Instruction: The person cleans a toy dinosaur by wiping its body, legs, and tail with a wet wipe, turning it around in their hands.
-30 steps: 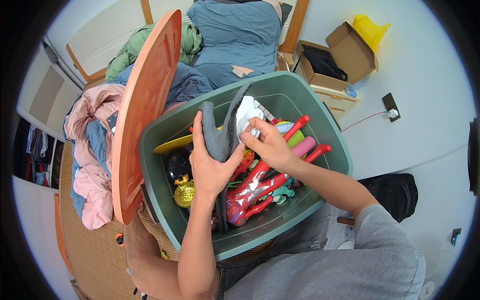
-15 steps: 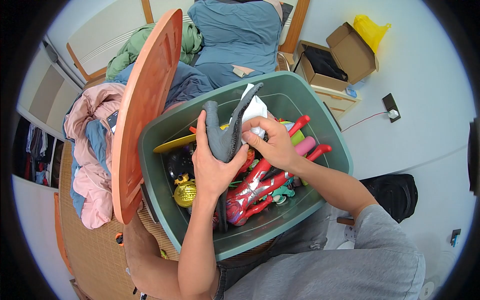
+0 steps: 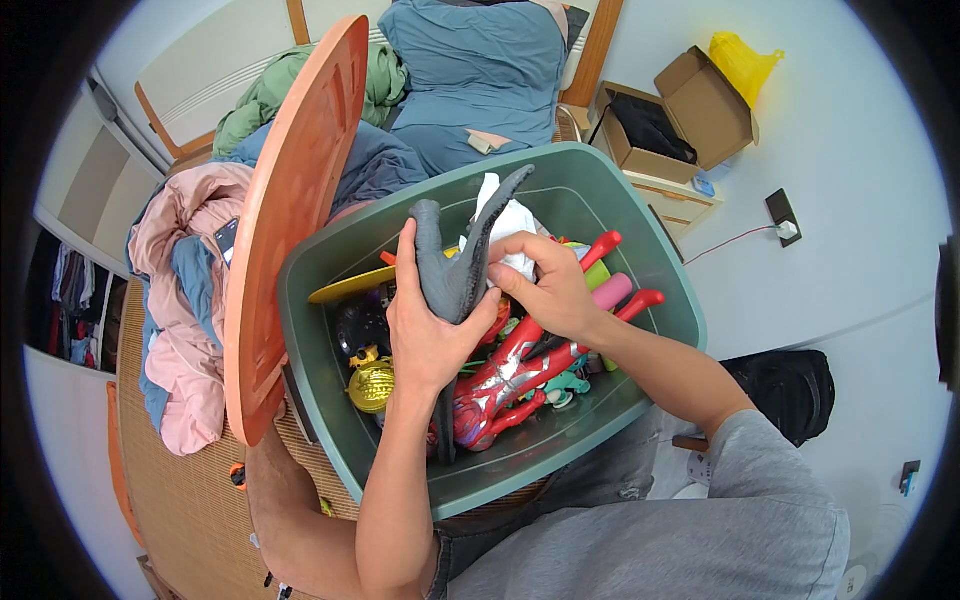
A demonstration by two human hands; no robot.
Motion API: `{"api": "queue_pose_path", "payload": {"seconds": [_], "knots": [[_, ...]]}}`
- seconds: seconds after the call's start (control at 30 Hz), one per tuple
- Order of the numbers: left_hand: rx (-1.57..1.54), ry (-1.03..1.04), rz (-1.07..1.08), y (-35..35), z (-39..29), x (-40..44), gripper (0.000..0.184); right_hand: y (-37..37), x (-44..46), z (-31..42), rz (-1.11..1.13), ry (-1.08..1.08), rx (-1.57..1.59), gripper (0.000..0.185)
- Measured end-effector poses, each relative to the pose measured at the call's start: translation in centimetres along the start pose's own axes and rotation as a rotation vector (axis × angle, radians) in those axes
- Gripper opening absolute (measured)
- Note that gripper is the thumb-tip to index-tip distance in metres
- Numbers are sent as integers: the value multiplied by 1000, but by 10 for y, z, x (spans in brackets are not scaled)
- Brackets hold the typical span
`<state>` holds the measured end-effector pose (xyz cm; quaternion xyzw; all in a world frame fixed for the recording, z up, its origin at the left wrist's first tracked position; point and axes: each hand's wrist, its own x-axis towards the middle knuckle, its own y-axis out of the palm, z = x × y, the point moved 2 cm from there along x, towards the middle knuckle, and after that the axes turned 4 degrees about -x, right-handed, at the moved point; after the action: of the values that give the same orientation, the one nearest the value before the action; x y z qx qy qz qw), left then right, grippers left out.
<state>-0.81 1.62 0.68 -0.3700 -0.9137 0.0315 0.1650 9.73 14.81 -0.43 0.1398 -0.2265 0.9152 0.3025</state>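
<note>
My left hand (image 3: 430, 335) is wrapped around a dark grey toy animal figure (image 3: 440, 270) with a blunt limb and a long, curved, ridged part pointing up. Its exact kind is unclear. Beside it my right hand (image 3: 550, 290) is closed, thumb and fingers pinched together against a white cloth (image 3: 512, 225) at the toy's right side. Both hands are above a green plastic bin (image 3: 310, 385) of toys. Beneath them lie a red and silver toy figure (image 3: 495, 385), a yellow ball (image 3: 371, 388) and a pink cylinder (image 3: 611, 291).
An orange lid (image 3: 290, 215) stands upright along the bin's left side. Behind are a bed with blue bedding (image 3: 470, 80) and a pink quilt (image 3: 185, 350). An open cardboard box (image 3: 640, 140) stands at the back right, and a black bag (image 3: 785, 390) lies to the right.
The grey toy has tilted slightly, its curved tip shifting a little to the right. Both hands keep nearly the same place and hold.
</note>
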Motion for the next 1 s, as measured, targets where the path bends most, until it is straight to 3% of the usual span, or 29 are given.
{"api": "queue_pose_path", "payload": {"seconds": [0.37,0.77,1.0], "knots": [[7,-4,4,1,1,-1,94,0,2,-13,-84,95,19,16],[-17,13,-10,-1,4,1,94,16,-2,-32,-77,558,591,37],[-12,12,-5,0,6,0,94,15,-4,-29,178,722,649,49]]}}
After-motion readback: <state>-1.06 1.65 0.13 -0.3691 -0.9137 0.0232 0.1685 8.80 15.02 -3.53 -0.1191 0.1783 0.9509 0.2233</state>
